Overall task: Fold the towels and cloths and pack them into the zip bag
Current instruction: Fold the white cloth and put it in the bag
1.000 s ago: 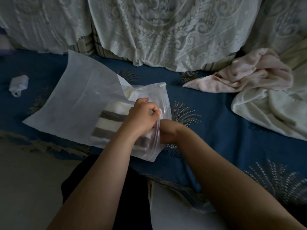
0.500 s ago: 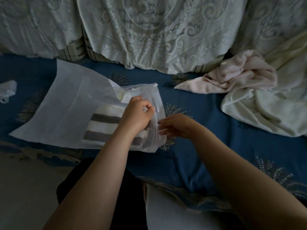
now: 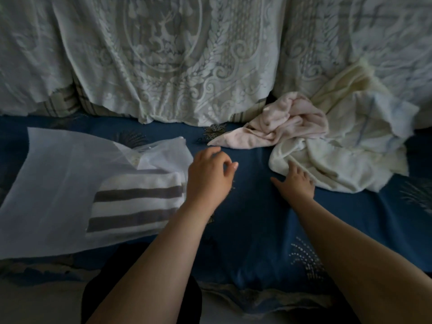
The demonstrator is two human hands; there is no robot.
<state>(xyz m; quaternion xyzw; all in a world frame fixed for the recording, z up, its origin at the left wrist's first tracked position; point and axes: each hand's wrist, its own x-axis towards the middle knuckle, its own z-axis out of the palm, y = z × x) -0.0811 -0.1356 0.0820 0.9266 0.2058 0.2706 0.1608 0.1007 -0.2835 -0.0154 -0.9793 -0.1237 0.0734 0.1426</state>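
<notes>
A frosted zip bag (image 3: 58, 183) lies on the left of the blue sofa seat with a folded white towel with grey stripes (image 3: 135, 206) inside it. My left hand (image 3: 209, 178) hovers just right of the bag's mouth, fingers loosely curled, holding nothing. My right hand (image 3: 295, 183) stretches out with straight fingers and touches the near edge of a crumpled cream towel (image 3: 339, 155) on the right. A crumpled pink cloth (image 3: 280, 127) lies just behind that towel.
The blue patterned seat cover (image 3: 252, 206) spreads between the bag and the cloths. White lace covers (image 3: 163, 66) hang over the sofa back. A dark garment (image 3: 98, 300) and pale floor show at the bottom edge.
Both hands have let go of the zip bag's mouth. My right hand has moved right to the cream towel. My left hand has lifted off the bag. The view has shifted right.
</notes>
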